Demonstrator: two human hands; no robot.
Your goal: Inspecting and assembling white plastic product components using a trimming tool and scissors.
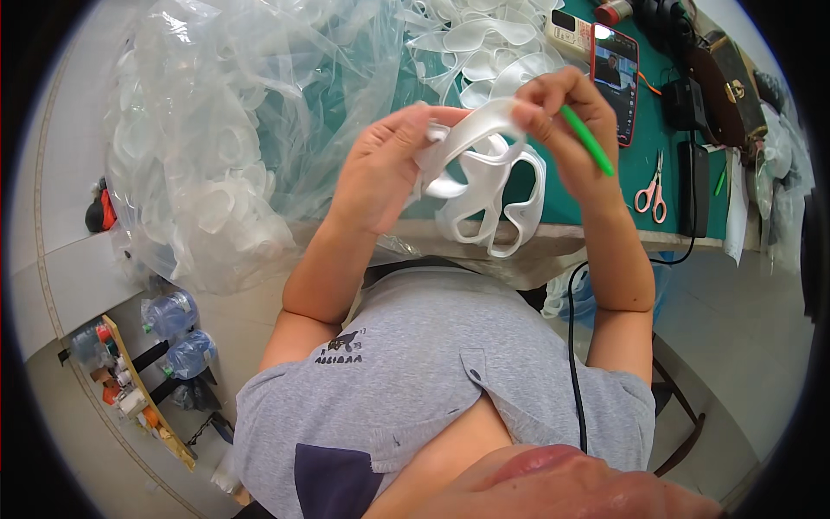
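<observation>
Above the front edge of the table I hold several soft white goggle-shaped rubber pieces (474, 195); they look like mask skirts. My left hand (378, 169) is closed on their left side, thumb up and fingers behind. The thumb and fingertips of my right hand (575, 112) pinch the upper right rim of the top piece. Tucked in that same hand is a slim bright green pen-like tool (589, 143), pointing down to the right; its upper end is hidden by the fingers. The lower pieces hang free, with their eye openings showing.
A large clear plastic bag (203, 164) of similar pieces covers the table's left side. More loose pieces (488, 39) lie at the back. On the right are a phone (615, 82), pink-handled scissors (651, 195), a black cable (571, 346) and a brown case (731, 91).
</observation>
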